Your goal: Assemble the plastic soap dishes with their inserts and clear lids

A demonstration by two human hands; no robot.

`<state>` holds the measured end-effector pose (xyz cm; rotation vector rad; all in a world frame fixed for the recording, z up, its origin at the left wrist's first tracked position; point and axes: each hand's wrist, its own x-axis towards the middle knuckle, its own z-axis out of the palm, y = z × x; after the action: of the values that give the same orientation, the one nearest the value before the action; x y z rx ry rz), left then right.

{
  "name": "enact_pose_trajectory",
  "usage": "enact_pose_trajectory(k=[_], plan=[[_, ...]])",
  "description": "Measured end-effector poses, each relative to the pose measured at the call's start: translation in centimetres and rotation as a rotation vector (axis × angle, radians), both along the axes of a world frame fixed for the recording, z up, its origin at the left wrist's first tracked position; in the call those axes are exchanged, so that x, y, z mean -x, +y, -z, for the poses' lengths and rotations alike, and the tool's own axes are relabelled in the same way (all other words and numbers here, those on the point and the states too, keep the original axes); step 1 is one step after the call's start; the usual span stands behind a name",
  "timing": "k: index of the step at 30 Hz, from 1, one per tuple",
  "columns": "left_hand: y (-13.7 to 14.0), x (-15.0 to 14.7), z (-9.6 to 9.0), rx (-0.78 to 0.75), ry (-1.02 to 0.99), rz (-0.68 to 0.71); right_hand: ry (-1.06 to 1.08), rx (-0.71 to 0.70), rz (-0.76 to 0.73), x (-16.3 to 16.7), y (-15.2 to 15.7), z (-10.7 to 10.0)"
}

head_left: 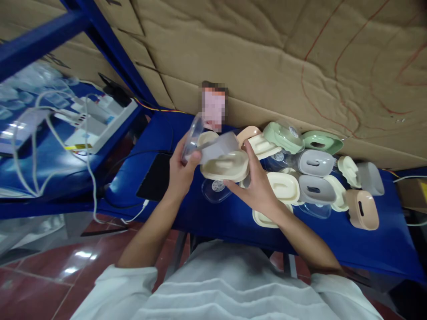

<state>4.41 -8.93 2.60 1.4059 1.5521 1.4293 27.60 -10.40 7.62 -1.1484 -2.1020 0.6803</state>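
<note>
Tray [225, 170], cream plastic, held over tabletop [200, 218], behind front edge; right hand [255, 186] grips rim, left hand [182, 166] clear cover [192, 138]. Probably light, stiff, slick; hold ends.

This is looking like a workshop or packing station: plastic cases [316, 162] in repeated colours are crowding the right half of a blue table [200, 218], cardboard [253, 58] is lining its back edge, a blue metal frame [115, 58] is rising near its back left corner, and a power strip [115, 126] is lying beyond its left edge.
</note>
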Motion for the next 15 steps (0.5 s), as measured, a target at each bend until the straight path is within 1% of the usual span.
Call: enact_pose_trajectory(k=[2, 5, 8, 12, 15], plan=[[0.5, 0.5, 0.3, -0.011, 0.047, -0.106, -0.099, -0.037, 0.012, 0.2, 0.1, 0.6], [0.9, 1.4, 0.6, -0.018, 0.201, -0.199, -0.290, -0.099, 0.046, 0.5, 0.2, 1.3], [1.1, 2.1, 0.9, 0.007, 0.293, -0.183, -0.437, -0.169, 0.066, 0.5, 0.2, 1.8], [1.3, 2.5, 1.3, 0.114, 0.261, -0.112, -0.532, -0.216, 0.063, 0.1, 0.0, 2.0], [1.3, 2.4, 1.3, 0.156, 0.305, -0.151, -0.567, -0.232, 0.074, -0.2, -0.3, 2.1]])
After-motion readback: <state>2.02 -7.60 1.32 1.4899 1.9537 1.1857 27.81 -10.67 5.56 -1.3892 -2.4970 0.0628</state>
